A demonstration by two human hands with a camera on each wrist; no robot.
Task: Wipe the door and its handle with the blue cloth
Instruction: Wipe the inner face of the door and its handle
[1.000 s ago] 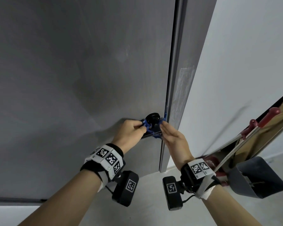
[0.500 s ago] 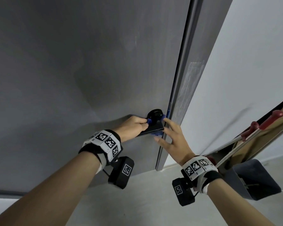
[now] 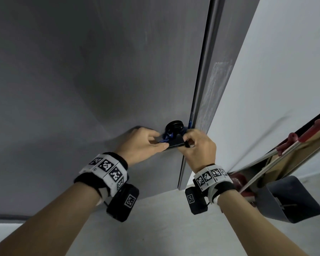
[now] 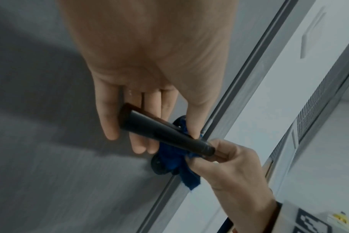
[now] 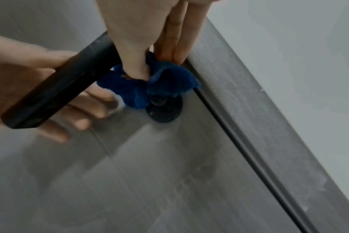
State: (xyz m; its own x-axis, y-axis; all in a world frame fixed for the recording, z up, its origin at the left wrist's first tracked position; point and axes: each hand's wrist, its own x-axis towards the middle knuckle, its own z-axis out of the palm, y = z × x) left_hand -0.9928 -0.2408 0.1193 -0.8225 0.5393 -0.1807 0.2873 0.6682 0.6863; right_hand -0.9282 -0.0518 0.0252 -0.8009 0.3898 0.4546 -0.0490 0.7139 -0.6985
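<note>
Head: I see left hand [image 3: 142, 143] + right hand [image 3: 199, 147] flanking handle [image 3: 175, 140] on door [image 3: 100, 80].
L wrist: left fingers [image 4: 108, 119] straight behind lever, gripping nothing.
R wrist: right fingertips pinch blue cloth [image 5: 149, 85] bunched at lever root. Risk, I reckon: thin pinch slips, cloth drops.

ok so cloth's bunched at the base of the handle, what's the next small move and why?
Probably slide the blue cloth outward along the black lever handle. The right hand pinches the cloth at the handle's neck by the round mount, while the left hand's fingers lie behind the lever, whose bare length no cloth covers.
</note>
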